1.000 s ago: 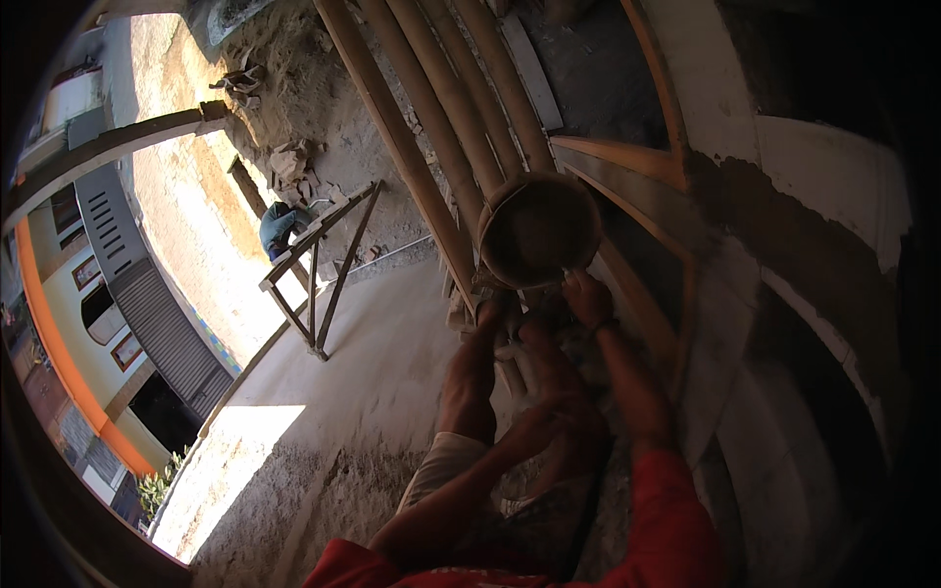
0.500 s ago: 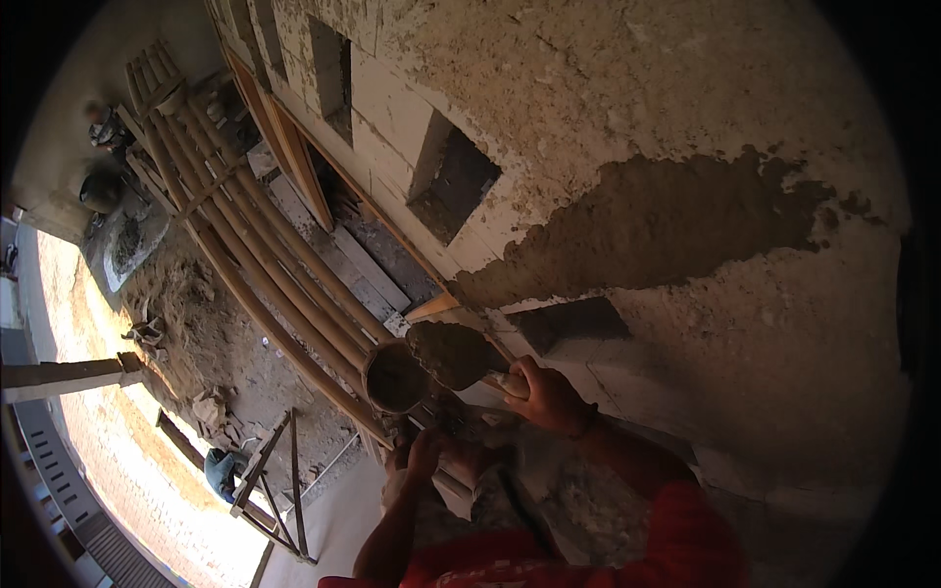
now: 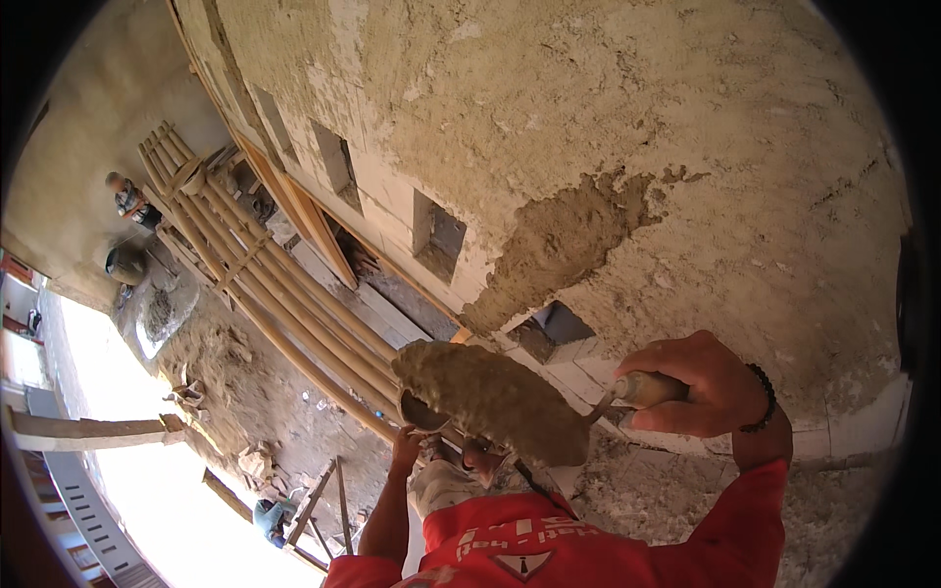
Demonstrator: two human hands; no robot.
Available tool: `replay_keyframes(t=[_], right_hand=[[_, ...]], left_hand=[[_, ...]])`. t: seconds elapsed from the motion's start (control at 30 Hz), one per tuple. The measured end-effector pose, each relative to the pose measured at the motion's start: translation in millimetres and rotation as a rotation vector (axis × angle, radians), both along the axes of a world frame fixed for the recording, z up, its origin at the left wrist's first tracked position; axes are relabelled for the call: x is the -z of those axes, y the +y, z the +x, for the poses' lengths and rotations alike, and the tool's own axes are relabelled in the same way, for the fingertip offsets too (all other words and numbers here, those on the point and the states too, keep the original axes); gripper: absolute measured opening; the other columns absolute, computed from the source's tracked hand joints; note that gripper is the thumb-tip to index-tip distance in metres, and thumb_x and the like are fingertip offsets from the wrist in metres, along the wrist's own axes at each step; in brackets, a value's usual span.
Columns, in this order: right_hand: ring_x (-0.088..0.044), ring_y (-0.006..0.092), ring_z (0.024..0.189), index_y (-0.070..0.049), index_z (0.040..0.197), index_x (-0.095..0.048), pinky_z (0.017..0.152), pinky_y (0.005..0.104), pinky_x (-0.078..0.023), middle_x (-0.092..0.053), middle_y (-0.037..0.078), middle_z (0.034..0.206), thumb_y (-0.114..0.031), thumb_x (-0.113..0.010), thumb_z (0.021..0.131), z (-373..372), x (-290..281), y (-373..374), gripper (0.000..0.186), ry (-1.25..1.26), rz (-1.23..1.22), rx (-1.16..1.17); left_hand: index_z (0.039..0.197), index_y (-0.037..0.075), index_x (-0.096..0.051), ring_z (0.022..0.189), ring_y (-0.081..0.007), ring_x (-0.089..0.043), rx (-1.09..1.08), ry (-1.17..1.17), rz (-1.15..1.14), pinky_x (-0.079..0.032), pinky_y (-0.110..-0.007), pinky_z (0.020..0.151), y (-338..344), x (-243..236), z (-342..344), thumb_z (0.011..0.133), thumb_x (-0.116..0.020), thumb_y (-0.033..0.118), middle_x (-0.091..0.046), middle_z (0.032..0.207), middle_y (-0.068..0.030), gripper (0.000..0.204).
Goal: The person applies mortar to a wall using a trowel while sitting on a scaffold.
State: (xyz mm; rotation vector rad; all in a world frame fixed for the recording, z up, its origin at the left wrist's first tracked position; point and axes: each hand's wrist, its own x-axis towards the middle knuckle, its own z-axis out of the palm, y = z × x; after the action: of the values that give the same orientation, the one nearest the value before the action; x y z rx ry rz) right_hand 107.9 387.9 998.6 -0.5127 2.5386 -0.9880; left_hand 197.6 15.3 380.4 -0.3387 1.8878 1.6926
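Observation:
My right hand [image 3: 704,384], with a dark bracelet at the wrist, is wrapped around the wooden handle of a trowel [image 3: 649,389]. A large heap of wet mortar [image 3: 490,402] covers its blade, which hangs over a round bucket [image 3: 421,414] and partly hides it. Just below the bucket, beside the near ends of the bamboo poles, my left hand [image 3: 405,449] is closed; what its fingers hold is too small to make out. On the rough wall [image 3: 725,118], a darker patch of wet mortar [image 3: 569,233] lies ahead of the trowel.
Bamboo poles [image 3: 294,304] form a long platform running to the far left. Square openings [image 3: 439,237] pierce the wall. A person [image 3: 132,201] is at the far left near a dark drum [image 3: 125,263]; another person [image 3: 272,517] is lower down beside a wooden frame [image 3: 319,500].
My right hand has moved right and nearer with the trowel, whose blade now shows a big mortar heap. My left hand has shifted slightly left. The view has tilted and brightened.

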Motion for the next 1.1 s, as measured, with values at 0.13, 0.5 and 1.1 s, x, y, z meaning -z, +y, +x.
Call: replay_keyframes(t=[0.13,0.5,1.1], right_hand=[[-0.058,0.0108,0.055,0.003,0.120,-0.062,0.053,0.0275,-0.048,-0.062,0.002,0.069,-0.036,-0.069,0.090,-3,4,27,0.050,-0.123,-0.063,0.366],[-0.057,0.0110,0.066,0.002,0.123,-0.056,0.059,0.0287,-0.048,-0.060,0.005,0.080,-0.028,-0.065,0.092,34,-10,28,0.044,0.280,0.189,0.503],[-0.067,0.0423,0.089,0.001,0.121,-0.059,0.076,0.0468,-0.054,-0.068,0.026,0.094,-0.020,-0.070,0.084,-10,199,45,0.044,0.203,0.255,0.531]], left_hand=[[0.130,-0.002,-0.054,0.089,-0.0229,-0.066,-0.046,-0.204,-0.051,-0.056,-0.036,0.063,-9,8,10,0.085,-0.064,0.013,-0.067,0.105,-0.0150,0.049],[0.135,0.002,-0.050,0.070,-0.0224,-0.064,-0.144,-0.396,-0.212,-0.052,-0.035,0.060,-68,19,48,0.092,-0.057,0.019,-0.066,0.107,-0.0181,0.047],[0.138,0.002,-0.047,0.057,-0.0213,-0.065,-0.318,-0.482,-0.206,-0.038,-0.027,0.039,-103,-6,87,0.085,-0.059,0.022,-0.067,0.098,-0.0127,0.058]])
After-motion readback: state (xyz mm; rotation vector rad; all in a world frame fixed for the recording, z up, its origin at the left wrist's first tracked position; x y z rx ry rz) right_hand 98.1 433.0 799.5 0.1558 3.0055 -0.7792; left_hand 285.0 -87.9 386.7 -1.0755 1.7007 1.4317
